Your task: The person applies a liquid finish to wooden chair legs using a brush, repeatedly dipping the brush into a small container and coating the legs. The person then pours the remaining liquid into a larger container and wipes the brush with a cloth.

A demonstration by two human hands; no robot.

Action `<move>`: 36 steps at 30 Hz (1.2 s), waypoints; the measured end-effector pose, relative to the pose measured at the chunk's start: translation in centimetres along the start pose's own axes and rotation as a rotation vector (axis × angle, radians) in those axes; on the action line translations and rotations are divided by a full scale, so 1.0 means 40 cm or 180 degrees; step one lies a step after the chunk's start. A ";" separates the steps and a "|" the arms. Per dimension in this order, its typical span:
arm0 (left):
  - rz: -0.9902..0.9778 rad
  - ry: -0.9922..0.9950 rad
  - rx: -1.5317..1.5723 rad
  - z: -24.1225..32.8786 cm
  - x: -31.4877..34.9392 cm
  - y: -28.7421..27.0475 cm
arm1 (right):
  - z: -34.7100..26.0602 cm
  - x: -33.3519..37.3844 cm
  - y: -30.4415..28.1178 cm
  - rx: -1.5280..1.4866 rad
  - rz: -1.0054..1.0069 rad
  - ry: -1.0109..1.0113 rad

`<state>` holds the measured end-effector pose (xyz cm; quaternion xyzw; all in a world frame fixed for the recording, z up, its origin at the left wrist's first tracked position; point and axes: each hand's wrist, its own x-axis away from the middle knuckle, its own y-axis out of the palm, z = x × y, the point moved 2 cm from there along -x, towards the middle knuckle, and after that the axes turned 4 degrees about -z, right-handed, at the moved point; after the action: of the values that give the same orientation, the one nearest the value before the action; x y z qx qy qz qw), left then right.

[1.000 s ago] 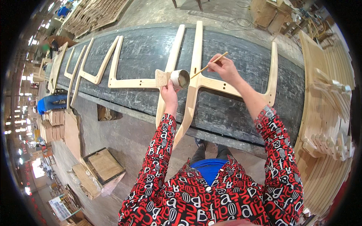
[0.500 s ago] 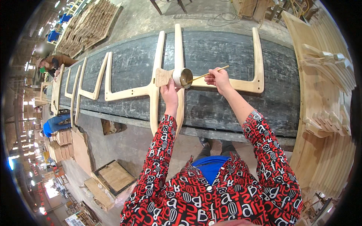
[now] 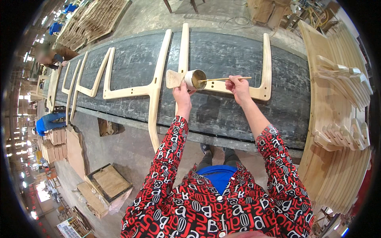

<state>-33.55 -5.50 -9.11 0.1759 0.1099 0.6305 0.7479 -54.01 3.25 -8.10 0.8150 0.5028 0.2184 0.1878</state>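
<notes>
Stick point(image 3: 218, 79), thin, straight, in round cup point(image 3: 189, 79).

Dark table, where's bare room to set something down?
Inside the open end of the rightmost frame, and between it and the stacked boards. Crowded around the cup in the left hand; tighter among the frames farther left.

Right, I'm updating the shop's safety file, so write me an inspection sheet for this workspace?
Surface: dark worktop, scuffed with pale marks.
Job's things: pale wooden frames on the worktop; white cup, pale flared piece beside it; thin stick, its tip at the cup's mouth.
Clutter: framed board on the floor, lower left.
Hands: left hand grips the cup; right hand pinches the stick.
Cables: coiled line on the floor beyond the worktop; cable or hose, cannot tell.
Surroundings: wood stack, upper left; stacked wooden parts, right; person in blue, left.
</notes>
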 end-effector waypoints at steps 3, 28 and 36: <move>-0.0002 -0.0081 0.0034 -0.018 -0.002 0.019 | 0.032 0.003 -0.017 -0.0018 0.0584 0.0450; 0.0664 -0.0267 0.0191 -0.056 0.070 -0.125 | -0.024 -0.062 0.065 0.3814 -0.1049 -0.1455; 0.0839 -0.0134 0.0117 -0.036 0.092 -0.154 | -0.067 -0.083 0.097 0.3814 -0.0965 -0.1358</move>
<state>-27.87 -2.57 -12.71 0.2157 0.0816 0.7174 0.6574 -53.93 -1.13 -4.38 0.7241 0.5984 -0.2952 -0.1746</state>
